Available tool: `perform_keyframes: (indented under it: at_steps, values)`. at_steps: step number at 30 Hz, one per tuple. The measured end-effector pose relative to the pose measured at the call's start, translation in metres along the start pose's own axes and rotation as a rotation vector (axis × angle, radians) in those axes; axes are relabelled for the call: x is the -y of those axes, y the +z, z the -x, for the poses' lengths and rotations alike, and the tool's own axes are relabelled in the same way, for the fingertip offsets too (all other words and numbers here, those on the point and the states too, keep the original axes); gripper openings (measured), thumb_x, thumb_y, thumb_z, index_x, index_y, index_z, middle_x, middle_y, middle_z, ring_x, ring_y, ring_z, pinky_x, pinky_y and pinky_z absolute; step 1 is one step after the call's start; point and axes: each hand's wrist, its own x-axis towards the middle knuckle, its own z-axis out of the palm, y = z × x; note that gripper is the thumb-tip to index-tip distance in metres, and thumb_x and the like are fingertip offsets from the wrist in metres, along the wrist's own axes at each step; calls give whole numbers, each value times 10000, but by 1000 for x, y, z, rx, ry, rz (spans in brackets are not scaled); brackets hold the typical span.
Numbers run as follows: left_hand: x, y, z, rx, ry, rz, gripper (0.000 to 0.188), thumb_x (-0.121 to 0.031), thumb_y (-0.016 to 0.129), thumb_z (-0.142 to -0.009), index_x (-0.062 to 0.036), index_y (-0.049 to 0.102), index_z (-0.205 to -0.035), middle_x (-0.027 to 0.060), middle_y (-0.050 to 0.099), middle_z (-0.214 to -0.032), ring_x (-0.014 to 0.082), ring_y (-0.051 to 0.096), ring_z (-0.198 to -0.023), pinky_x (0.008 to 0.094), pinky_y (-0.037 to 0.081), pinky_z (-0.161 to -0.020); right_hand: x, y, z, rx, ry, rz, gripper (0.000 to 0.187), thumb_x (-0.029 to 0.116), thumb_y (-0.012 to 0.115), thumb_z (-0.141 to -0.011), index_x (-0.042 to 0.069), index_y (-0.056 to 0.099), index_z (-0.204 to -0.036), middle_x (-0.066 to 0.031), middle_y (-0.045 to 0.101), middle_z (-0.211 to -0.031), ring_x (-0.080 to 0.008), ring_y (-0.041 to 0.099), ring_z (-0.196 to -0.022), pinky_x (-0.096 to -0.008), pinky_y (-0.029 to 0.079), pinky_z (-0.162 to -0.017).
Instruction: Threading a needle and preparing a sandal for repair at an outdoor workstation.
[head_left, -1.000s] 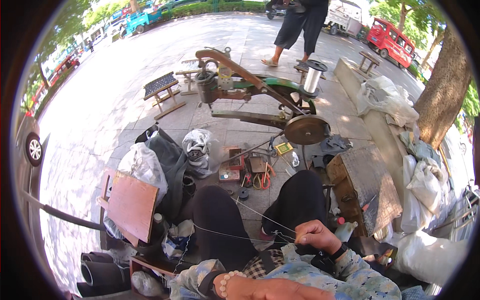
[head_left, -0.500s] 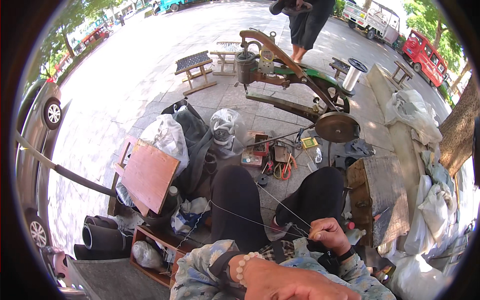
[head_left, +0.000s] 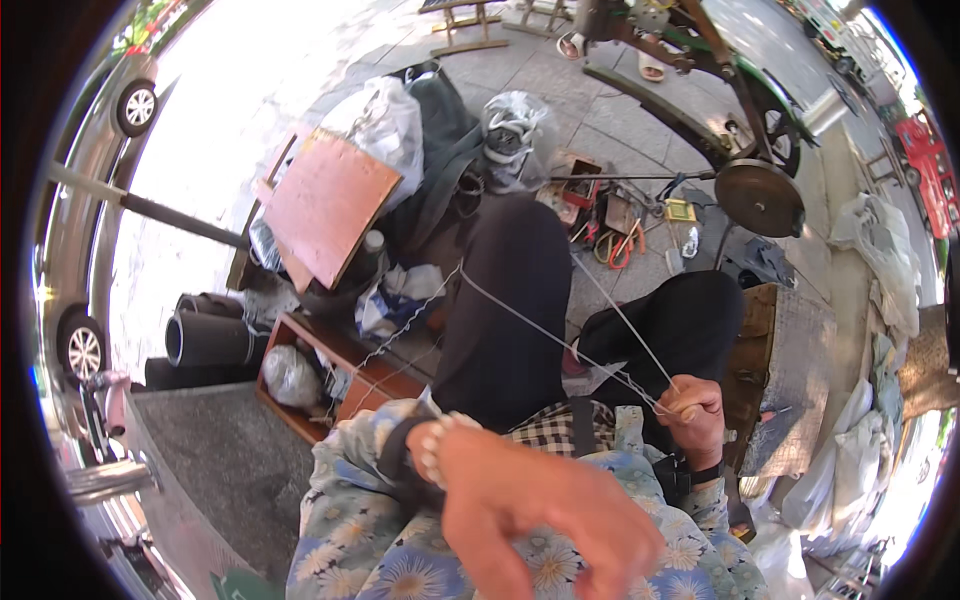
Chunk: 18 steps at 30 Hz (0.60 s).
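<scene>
In my right hand (head_left: 690, 412), closed in a pinch above my right thigh, is a thin white thread (head_left: 540, 322). Two lengths of it run from those fingers to either side of my raised left knee (head_left: 515, 250); the part behind the knee is hidden. Near the hand some strands look twisted together. Another crinkled strand trails from the knee toward the open wooden box (head_left: 340, 385) at left. My left hand (head_left: 550, 510), with a beaded bracelet (head_left: 435, 445), hangs close before my flowered shirt (head_left: 420, 560). Its fingertips are blurred and cut off below, so any grip is hidden.
A hand-cranked sewing machine (head_left: 735, 130) stands ahead at right, near someone's sandalled feet (head_left: 650, 65). Pliers and small tools (head_left: 620, 240) lie beyond my knees. A pink board (head_left: 330, 205), bags (head_left: 385, 125) and black rolls (head_left: 215, 335) crowd the left; a wooden crate (head_left: 785, 375) stands right.
The view has tilted down and turned left. My left hand shows more fully, its thumb side now visible. My right hand keeps its pinch on the thread, which still spans to the knee.
</scene>
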Motion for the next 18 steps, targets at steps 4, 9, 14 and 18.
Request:
perform_keyframes:
  at_steps: [4, 9, 14, 18]
  values:
    - [-51, -32, 96, -615, -40, -452, 238, -170, 670, -750, 28, 597, -860, 121, 567, -765, 194, 519, -637, 304, 384, -561, 3, -1, -5, -26, -47, -29, 265, 227, 687, -734, -22, 598, -720, -56, 434, -611, -115, 386, -475, -250, 293, -424]
    - [-64, -80, 193, -1445, -439, -990, 232, 38, 536, -733, 5, 567, -960, 30, 568, -823, 75, 518, -741, 208, 431, -628, 4, -13, -4, 46, -40, -152, 291, 279, 662, -791, 13, 552, -749, 1, 329, -608, -69, 278, -437, -234, 225, -405]
    - [-25, -129, 238, -1302, -518, -1000, 519, 114, 511, -713, -14, 470, -1214, 50, 515, -1131, 151, 534, -983, 253, 466, -764, 8, -5, 3, -92, -19, -245, 315, 253, 686, -763, -13, 538, -680, -30, 342, -664, -121, 334, -514, -268, 270, -438]
    - [-20, -152, 238, -1202, -584, -694, 409, 34, 485, -758, -31, 536, -1159, 11, 598, -987, 130, 564, -877, 261, 449, -776, 11, -6, 6, -41, 36, -260, 283, 210, 667, -780, -18, 535, -676, -21, 353, -653, -107, 337, -503, -264, 277, -443]
